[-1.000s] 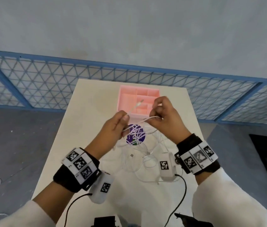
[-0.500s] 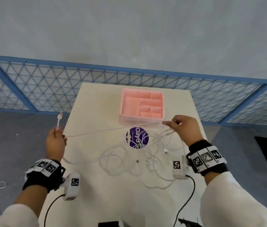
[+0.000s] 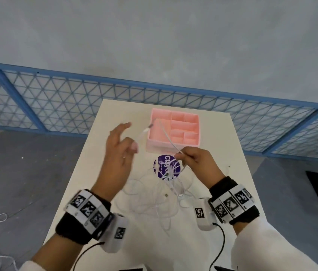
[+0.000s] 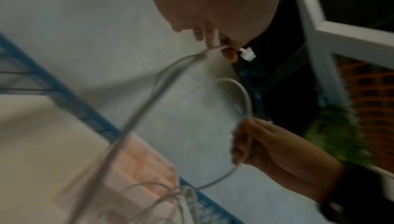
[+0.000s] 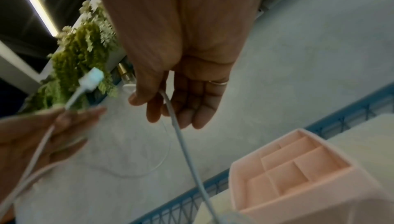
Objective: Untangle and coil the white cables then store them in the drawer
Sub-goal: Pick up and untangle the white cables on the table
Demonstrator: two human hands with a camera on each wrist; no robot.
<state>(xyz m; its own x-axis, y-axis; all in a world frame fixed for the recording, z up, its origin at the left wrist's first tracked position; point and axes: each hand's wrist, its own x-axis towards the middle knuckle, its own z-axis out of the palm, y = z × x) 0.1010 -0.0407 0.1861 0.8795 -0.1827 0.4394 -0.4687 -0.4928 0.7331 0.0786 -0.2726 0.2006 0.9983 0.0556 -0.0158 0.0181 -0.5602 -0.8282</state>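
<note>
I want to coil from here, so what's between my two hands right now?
In the head view, an arc of white cable spans from the left hand to the right hand, passing over the pink organizer tray.

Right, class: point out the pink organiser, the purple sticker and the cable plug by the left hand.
pink organiser (image 3: pixel 155 147): head view, front wall.
purple sticker (image 3: pixel 161 161): head view, upper left part.
cable plug (image 3: pixel 146 130): head view, white connector body.

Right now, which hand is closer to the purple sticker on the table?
Right. The right hand is raised just beside the purple sticker, pinching a white cable. The left hand is farther off to its left, pinching the cable's end.
</note>
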